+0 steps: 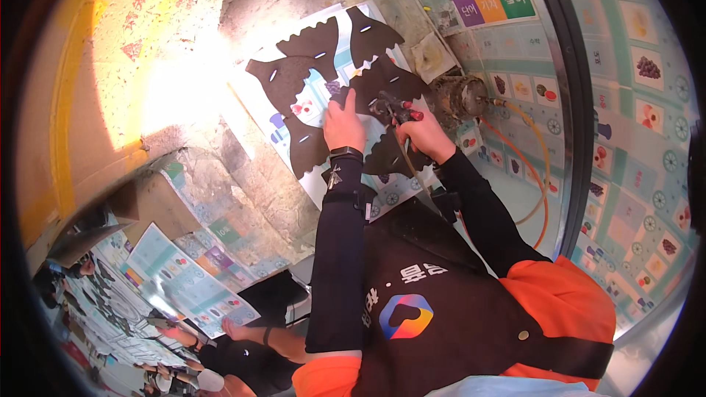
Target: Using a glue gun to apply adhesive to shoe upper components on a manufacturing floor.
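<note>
My left hand reaches over a printed sheet, with its fingers closed around a small dark bit that I cannot clearly make out. Spread on the sheet are several dark brown, scalloped cut pieces, each with a small pale slit mark. In my right hand is a spray gun with red knobs, its nozzle pointing left above the pieces. A thin hose hangs from the gun. The gun partly hides the pieces below it.
Right of the sheet stands a stained metal pot with yellow and orange hoses. A dark metal frame post rises at the right, beside printed panels. Cardboard stands at the left. Other people work at the lower left.
</note>
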Demonstrator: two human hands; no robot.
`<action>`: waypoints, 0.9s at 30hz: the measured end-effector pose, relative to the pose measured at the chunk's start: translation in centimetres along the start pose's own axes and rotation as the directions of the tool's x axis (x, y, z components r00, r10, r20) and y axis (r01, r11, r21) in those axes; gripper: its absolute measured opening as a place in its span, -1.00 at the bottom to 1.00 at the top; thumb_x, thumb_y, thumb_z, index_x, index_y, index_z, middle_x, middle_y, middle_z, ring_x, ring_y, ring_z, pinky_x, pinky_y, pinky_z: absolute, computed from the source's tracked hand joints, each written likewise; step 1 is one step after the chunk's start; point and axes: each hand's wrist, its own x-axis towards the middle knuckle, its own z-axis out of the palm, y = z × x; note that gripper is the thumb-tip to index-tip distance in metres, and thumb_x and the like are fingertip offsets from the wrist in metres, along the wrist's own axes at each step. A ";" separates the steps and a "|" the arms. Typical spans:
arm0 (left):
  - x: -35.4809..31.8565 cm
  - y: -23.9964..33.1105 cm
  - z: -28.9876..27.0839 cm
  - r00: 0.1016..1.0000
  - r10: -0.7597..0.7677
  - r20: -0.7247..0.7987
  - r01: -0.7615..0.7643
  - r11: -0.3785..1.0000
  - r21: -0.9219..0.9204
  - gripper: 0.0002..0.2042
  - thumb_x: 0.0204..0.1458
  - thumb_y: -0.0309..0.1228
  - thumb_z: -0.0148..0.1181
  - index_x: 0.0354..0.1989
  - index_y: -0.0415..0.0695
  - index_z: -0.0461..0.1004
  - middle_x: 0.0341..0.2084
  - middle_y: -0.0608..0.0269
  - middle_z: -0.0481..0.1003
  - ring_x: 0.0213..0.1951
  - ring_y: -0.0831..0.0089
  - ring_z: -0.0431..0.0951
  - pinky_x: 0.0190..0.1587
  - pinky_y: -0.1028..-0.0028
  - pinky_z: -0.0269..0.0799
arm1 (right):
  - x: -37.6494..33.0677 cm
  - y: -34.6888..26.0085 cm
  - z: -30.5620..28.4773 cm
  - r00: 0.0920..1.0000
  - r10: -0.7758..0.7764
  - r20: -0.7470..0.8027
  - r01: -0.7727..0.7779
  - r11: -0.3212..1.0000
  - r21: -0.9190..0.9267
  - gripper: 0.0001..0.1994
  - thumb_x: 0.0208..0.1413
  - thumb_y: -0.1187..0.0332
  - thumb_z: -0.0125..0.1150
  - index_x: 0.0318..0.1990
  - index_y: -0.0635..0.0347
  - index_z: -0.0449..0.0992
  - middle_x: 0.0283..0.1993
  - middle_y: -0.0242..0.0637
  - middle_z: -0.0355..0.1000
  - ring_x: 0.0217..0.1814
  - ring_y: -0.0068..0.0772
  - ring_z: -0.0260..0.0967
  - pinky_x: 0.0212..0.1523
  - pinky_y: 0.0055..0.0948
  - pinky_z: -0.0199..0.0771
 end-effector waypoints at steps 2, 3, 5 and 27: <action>0.0 -0.1 0.2 1.000 -0.002 -0.011 0.002 1.000 -0.006 -0.50 0.08 -0.52 0.03 0.22 0.17 0.43 -0.24 0.09 0.35 -0.17 0.08 0.48 -0.14 0.17 0.46 | -0.3 0.0 0.2 0.999 0.007 0.042 -0.005 0.999 -0.043 -0.71 -0.17 0.52 0.10 -0.20 0.34 0.50 -0.51 -0.33 0.42 -0.55 -0.50 0.37 -0.58 -0.49 0.30; 0.0 -0.1 0.1 1.000 -0.004 -0.010 0.004 1.000 -0.003 -0.50 0.08 -0.52 0.03 0.22 0.17 0.43 -0.24 0.09 0.35 -0.17 0.08 0.48 -0.14 0.17 0.46 | -0.7 -0.1 0.4 1.000 0.012 0.028 -0.012 1.000 0.004 -0.72 -0.17 0.52 0.10 -0.21 0.34 0.51 -0.51 -0.32 0.41 -0.55 -0.48 0.36 -0.55 -0.48 0.32; 0.1 -0.2 -0.2 1.000 -0.028 0.007 0.028 1.000 0.011 -0.53 0.11 -0.50 0.03 0.21 0.17 0.44 -0.24 0.09 0.35 -0.17 0.08 0.48 -0.14 0.17 0.46 | -0.8 0.0 0.3 1.000 0.018 0.019 -0.019 0.999 0.051 -0.73 -0.16 0.53 0.10 -0.21 0.34 0.51 -0.52 -0.30 0.41 -0.55 -0.46 0.36 -0.52 -0.47 0.33; 3.0 -1.1 -3.5 0.941 -0.248 0.230 0.219 0.965 0.145 -0.63 -0.09 -0.34 0.42 -0.17 -0.26 0.45 -0.12 -0.12 0.44 -0.01 -0.01 0.47 -0.05 0.11 0.44 | -3.6 0.9 -6.8 0.991 -0.011 -0.130 0.028 0.991 0.131 -0.60 -0.13 0.49 -0.02 -0.05 0.27 0.47 -0.33 -0.31 0.53 -0.36 -0.53 0.42 -0.56 -0.53 0.41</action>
